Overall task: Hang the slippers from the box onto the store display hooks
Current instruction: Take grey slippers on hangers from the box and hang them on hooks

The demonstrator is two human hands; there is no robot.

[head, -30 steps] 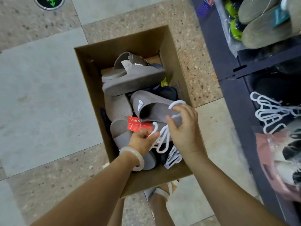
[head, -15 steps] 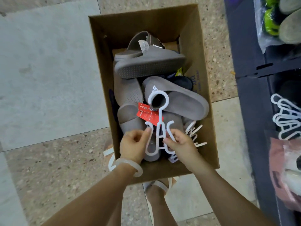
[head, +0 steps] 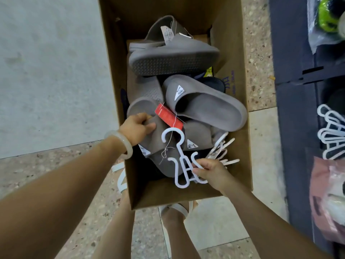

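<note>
My left hand (head: 137, 128) grips a grey slipper (head: 160, 146) in the box (head: 233, 53) while my right hand (head: 211, 171) pinches the white hanger (head: 179, 161); the foam looks light and squashy, so I'd judge the strap the surest hold.

A cardboard box (head: 231, 53) filled the centre of the frame, heaped with grey slippers (head: 201, 107). At lower centre the left hand (head: 137, 128) gripped one grey slipper (head: 162, 146) bearing a red tag (head: 169, 117). Lower right of it, the right hand (head: 211, 171) pinched a white plastic hanger (head: 180, 157) lying over that slipper. More white hangers (head: 331, 133) hung at the right edge.
</note>
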